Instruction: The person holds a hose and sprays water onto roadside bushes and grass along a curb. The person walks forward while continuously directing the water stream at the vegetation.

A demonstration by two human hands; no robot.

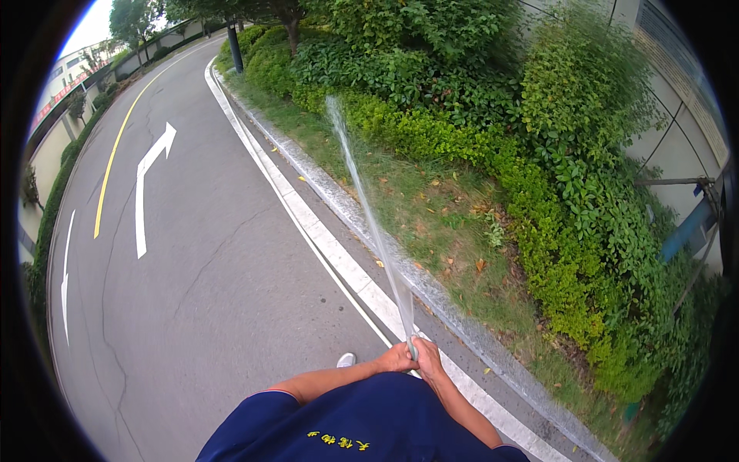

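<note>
Both hands meet in front of my body around the pale end of a hose (412, 350). My left hand (397, 358) grips it from the left, and my right hand (428, 357) wraps it from the right with the fingers near its mouth. A jet of water (369, 208) leaves the hose, crosses the kerb and breaks into spray above the grass strip (439, 213), in front of the low hedge (462, 138). Most of the hose behind my hands is hidden. A thin pale line, perhaps more of the hose, runs along the road edge.
A stone kerb (323, 190) parts the grass from the asphalt road (231, 277). A dark post (234, 49) stands at the far kerb. On the right are a taller bush (583, 86), a wall (675, 136) with a panel bearing writing, and a blue slanted object (687, 231).
</note>
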